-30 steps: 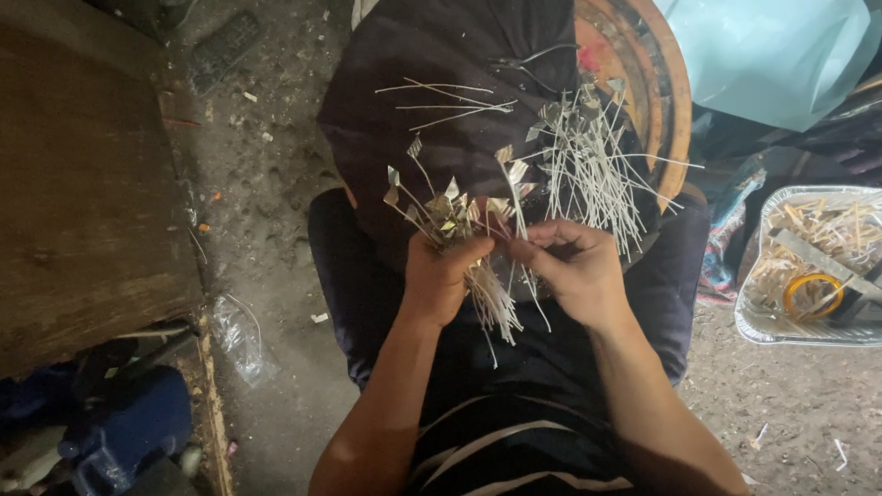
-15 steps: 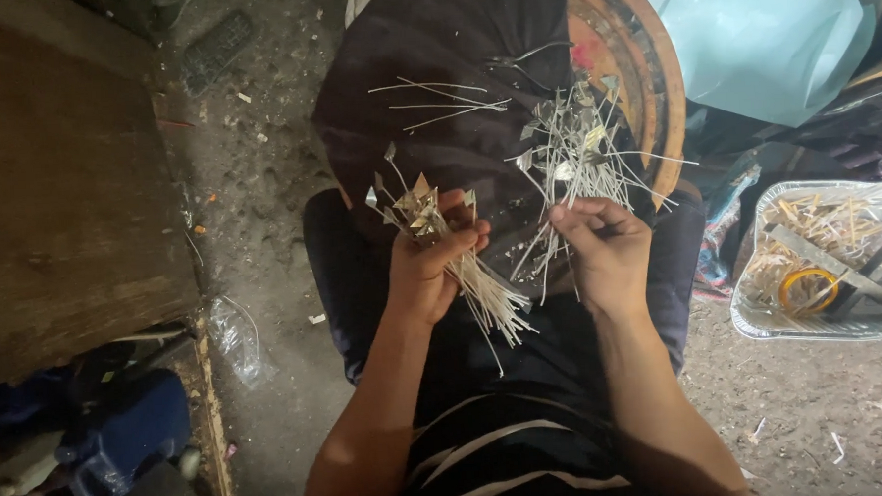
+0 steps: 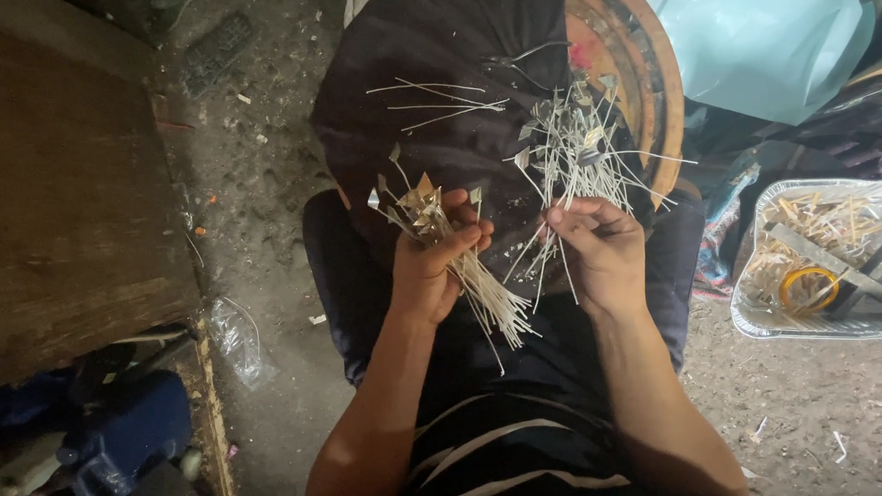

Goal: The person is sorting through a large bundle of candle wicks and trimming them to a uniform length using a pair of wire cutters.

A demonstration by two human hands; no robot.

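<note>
Thin pale sticks with small folded metallic tips [image 3: 441, 240] sit bunched in the left hand [image 3: 432, 263], fingers wrapped tightly round the middle of the bundle, tips fanning upward and bare ends splaying down toward the lap. A second, looser spread of the same sticks [image 3: 571, 153] lies on a dark cloth [image 3: 452, 49] draped over the knees. Compared with a second ago, the hands have drawn apart — they were pressed together at one bundle, and now the right hand [image 3: 600, 251] has shifted to the loose spread, its fingers pinched narrowly on a few sticks at their lower ends. That suggests the right hand is gathering more sticks while the left keeps its bunch.

To the right, on the dirt floor [image 3: 824, 400], sits a foil tray [image 3: 761, 318] holding straw-coloured strips, a yellow ring like a tape roll [image 3: 808, 287] and a dark tool. A round wooden tray [image 3: 641, 61] lies behind the cloth; a wooden counter [image 3: 52, 196] stands to the left.
</note>
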